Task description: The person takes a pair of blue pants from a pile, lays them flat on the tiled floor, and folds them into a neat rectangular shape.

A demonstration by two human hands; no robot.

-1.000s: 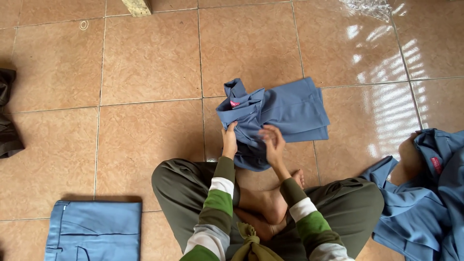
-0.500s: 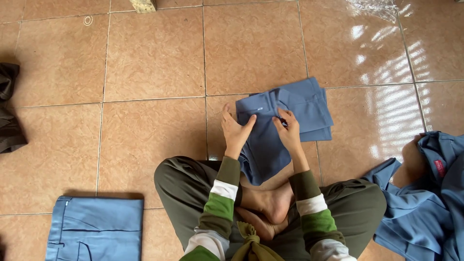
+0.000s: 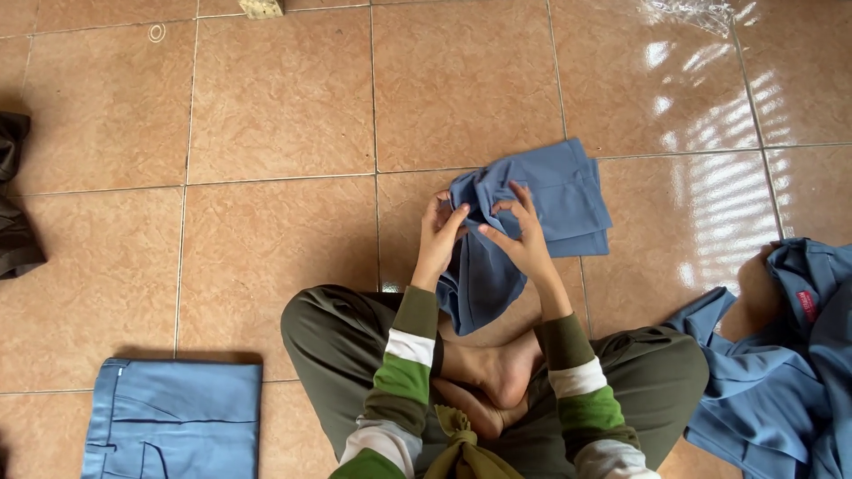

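On the tan tiled floor (image 3: 284,98), I sit cross-legged with a blue garment (image 3: 541,208) lying just ahead of my bare feet (image 3: 493,377). My left hand (image 3: 439,235) pinches a bunched fold near the cloth's middle, fingers closed on the fabric; my right hand (image 3: 524,239) grips the same fold from the other side, thumb and forefinger clamped, the other fingers spread above it. Part of the cloth hangs down toward my shins. A folded blue piece (image 3: 173,417) lies at lower left, a heap of blue clothes (image 3: 781,372) at right, dark cloth (image 3: 16,213) at the left edge.
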